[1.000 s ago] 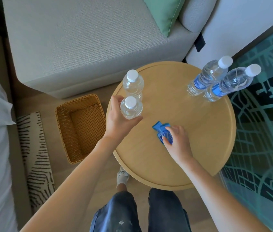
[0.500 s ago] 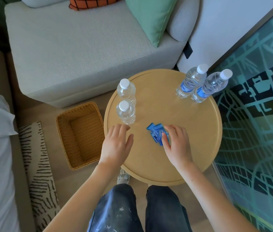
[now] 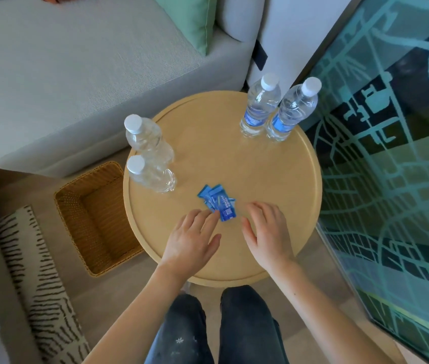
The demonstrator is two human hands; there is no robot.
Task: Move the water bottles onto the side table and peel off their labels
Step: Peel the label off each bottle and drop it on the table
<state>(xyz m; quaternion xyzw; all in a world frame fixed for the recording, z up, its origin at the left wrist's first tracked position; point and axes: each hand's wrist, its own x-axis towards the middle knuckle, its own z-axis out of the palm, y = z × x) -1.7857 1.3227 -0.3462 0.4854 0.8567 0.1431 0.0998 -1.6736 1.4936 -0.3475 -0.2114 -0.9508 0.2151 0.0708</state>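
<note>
On the round wooden side table [image 3: 274, 177] stand two bare water bottles, one [image 3: 146, 137] behind the other [image 3: 153, 173], at the left edge. Two bottles that still wear blue labels, one [image 3: 259, 106] beside the other [image 3: 291, 111], stand at the far right. A small pile of peeled blue labels [image 3: 217, 202] lies near the table's front. My left hand [image 3: 191, 240] reaches over the table with relaxed fingers, its fingertips touching the pile's near edge. My right hand [image 3: 266, 232] hovers just right of the pile, fingers spread and holding nothing.
A woven wicker basket [image 3: 97, 216] sits on the floor left of the table. A grey sofa [image 3: 76, 64] with a green cushion [image 3: 189, 17] stands behind. A striped rug [image 3: 37, 285] lies at the left and a teal patterned carpet [image 3: 392, 179] at the right.
My left hand let go of the near bare bottle and moved right to the label pile. My right hand lifted off the labels and shifted to their right.
</note>
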